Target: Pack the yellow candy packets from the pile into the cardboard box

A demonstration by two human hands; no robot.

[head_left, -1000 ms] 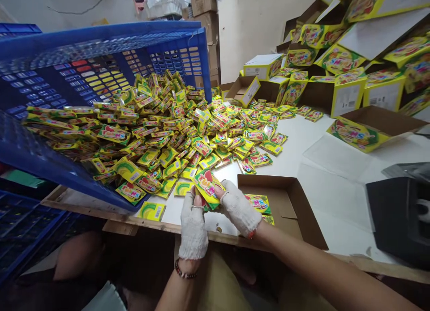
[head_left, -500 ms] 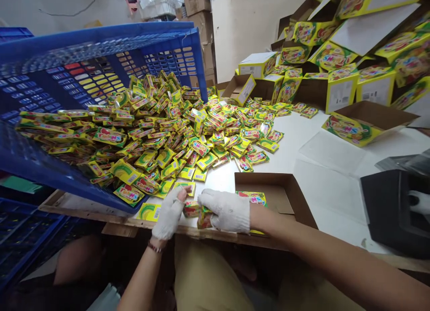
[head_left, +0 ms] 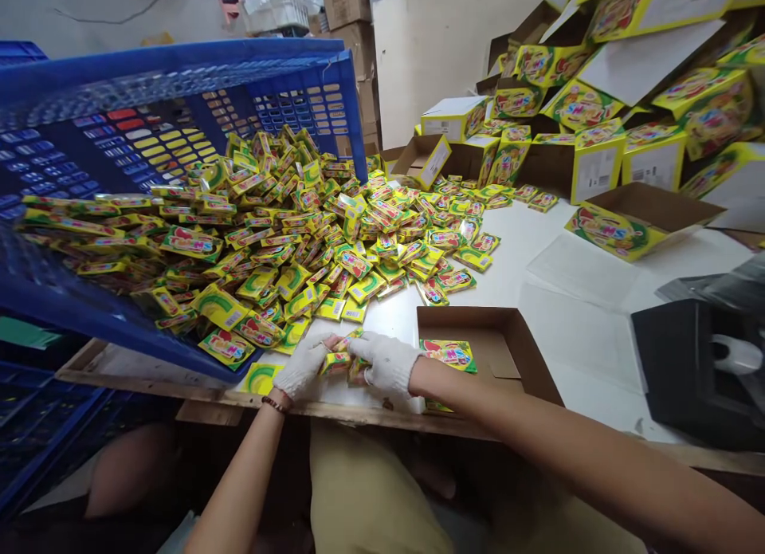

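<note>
My left hand (head_left: 302, 366), in a white fingerless glove, is closed on small yellow packs (head_left: 335, 363) at the table's front edge. Facing it, my right hand (head_left: 383, 361), gloved the same way, has its fingers curled over packs in the same small group; how many is hidden. Just right of my right hand lies an open brown-lined carton (head_left: 499, 331) with some packs (head_left: 449, 355) flat at its left side. Another yellow pack (head_left: 260, 377) with a green curve lies left of my left hand. Behind both hands spreads a big heap of packs (head_left: 287, 243).
A blue plastic crate (head_left: 179, 68) lies tipped on its side at the left, packs spilling from it. Yellow printed cartons (head_left: 582, 104) are piled at the back right. Clear plastic sheets (head_left: 589, 331) and a black device (head_left: 675, 371) with a white roll lie on the right.
My hands have drawn closer together, the right one shifting left away from the carton. The packs between them are now lifted and tilted. The view has moved slightly.
</note>
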